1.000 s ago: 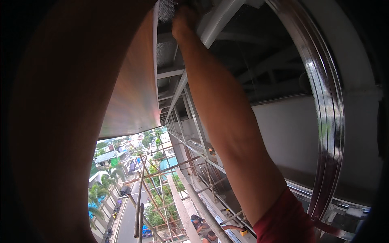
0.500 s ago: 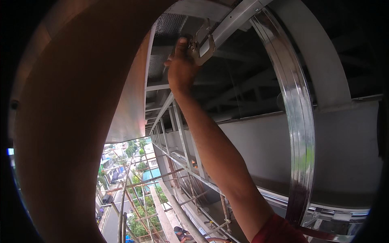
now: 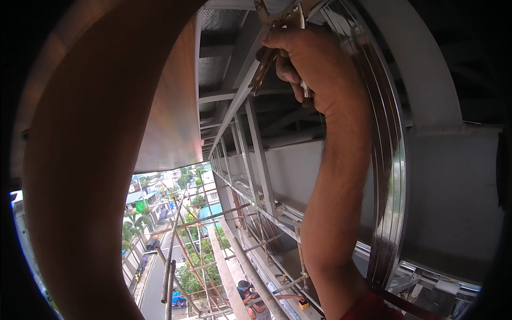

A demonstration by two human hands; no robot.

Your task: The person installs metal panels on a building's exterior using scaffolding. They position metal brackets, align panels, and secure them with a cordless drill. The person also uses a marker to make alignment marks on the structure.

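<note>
My right hand (image 3: 325,58) is raised at the upper middle, fingers closed around the handles of metal locking clamp pliers (image 3: 292,17). The jaws reach up to the picture's top edge, so whether they grip anything cannot be made out. Just left of the pliers runs a long grey metal framing channel (image 3: 229,114). My left arm (image 3: 80,160) rises large and dark along the left side; its hand is beyond the top edge. Close to my right forearm, on its right, stands a shiny ribbed metal strip (image 3: 392,213).
A brownish panel (image 3: 170,117) hangs beside my left arm. Metal studs (image 3: 258,144) line the framing. Below are bamboo scaffolding poles (image 3: 250,277), a plank (image 3: 226,266) and people (image 3: 248,292) working. A street (image 3: 160,272) lies far beneath. A grey wall (image 3: 448,197) stands at right.
My right hand has moved right and come nearer with the pliers, its wrist now turned more upright. The view has shifted slightly, showing more of the people below.
</note>
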